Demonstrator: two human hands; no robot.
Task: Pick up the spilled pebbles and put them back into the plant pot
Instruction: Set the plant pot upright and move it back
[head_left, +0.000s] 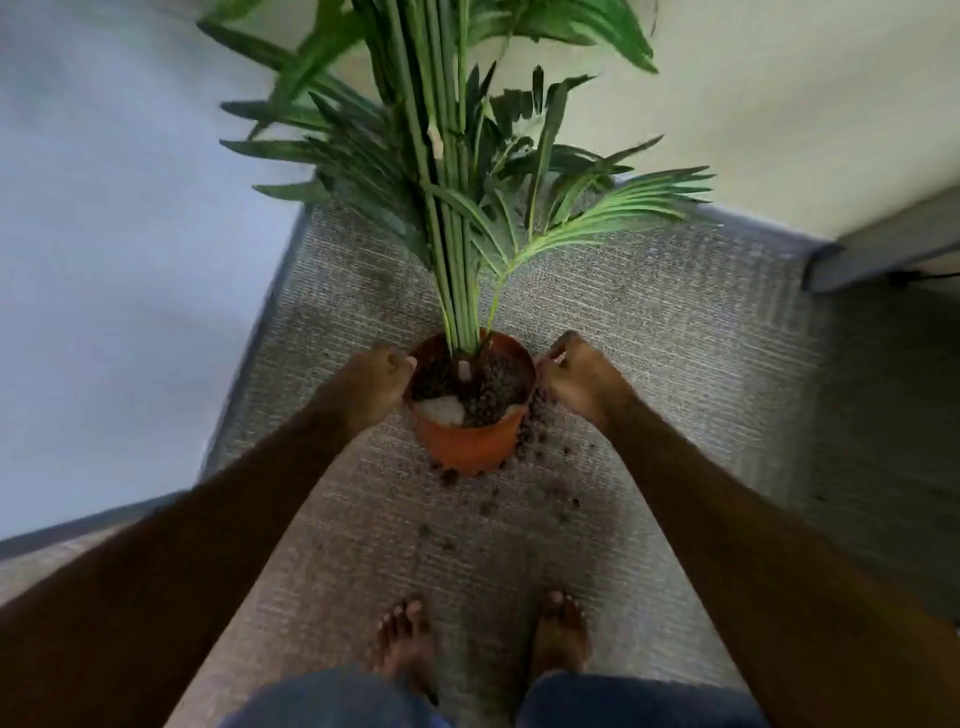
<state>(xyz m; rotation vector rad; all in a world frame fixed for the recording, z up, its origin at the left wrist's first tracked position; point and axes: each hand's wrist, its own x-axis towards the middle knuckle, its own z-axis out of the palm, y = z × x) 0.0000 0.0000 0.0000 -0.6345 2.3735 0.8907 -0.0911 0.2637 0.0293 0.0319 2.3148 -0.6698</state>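
Observation:
An orange plant pot stands upright on the grey carpet, with tall green palm stems rising from it. Dark pebbles and a white patch fill its top. My left hand grips the pot's left rim. My right hand is at the right rim, fingers curled against it. Spilled dark pebbles lie on the carpet along the pot's right side and in front of it, thinning out toward my feet.
My two bare feet stand on the carpet below the pot. White walls meet in a corner behind the plant. A grey furniture edge juts in at the right.

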